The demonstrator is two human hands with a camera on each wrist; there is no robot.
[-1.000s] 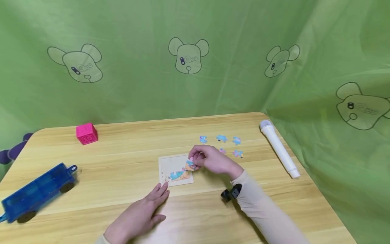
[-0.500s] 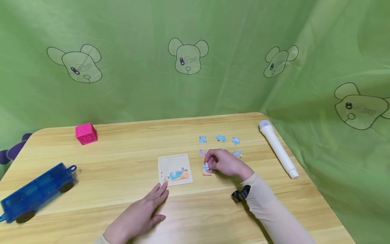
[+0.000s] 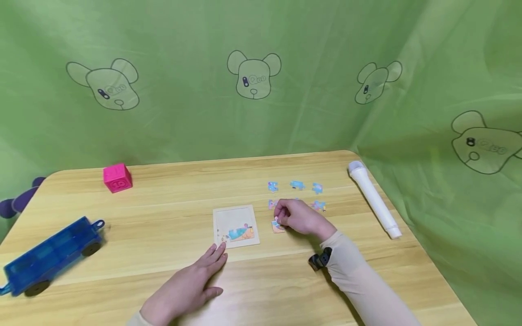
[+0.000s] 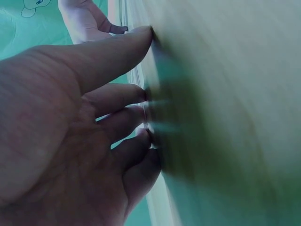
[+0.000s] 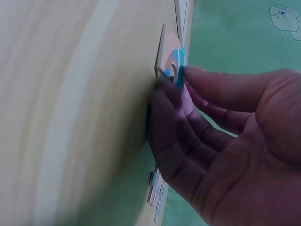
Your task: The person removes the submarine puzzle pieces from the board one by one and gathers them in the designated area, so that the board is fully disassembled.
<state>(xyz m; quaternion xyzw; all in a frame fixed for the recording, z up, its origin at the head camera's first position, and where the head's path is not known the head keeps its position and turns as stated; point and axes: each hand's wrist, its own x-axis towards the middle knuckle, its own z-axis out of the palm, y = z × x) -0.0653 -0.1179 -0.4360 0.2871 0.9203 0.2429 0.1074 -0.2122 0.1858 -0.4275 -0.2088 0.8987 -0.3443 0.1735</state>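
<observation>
1. Right hand: fingertips pinch a jigsaw piece at the table, just to the 3 o'clock side of the puzzle tray; wrist view shows the piece tilted up on edge between thumb and fingers, not flat.
2. Change: a second ago this hand held the piece over the tray's right edge; half a second ago it was already out beside the tray; since then almost no shift; reads as the piece lifted out of the tray and being parked on the table, so one slot more is bare.
3. Left hand: flat, fingers straight, palm down on the table at 7 o'clock of the tray; fingertips touch the tray's near-left corner; unchanged across the frames; looks like it steadies the tray.
4. Tray: only a few joined pieces remain along its lower edge; the rest of the bed shows bare board.
5. Loose pieces: small cluster at 12 to 1 o'clock of the right hand, apart from each other.
6. Further out: white toy microphone at 3 o'clock; pink cube at 10 o'clock; blue toy wagon at 9 o'clock.
</observation>
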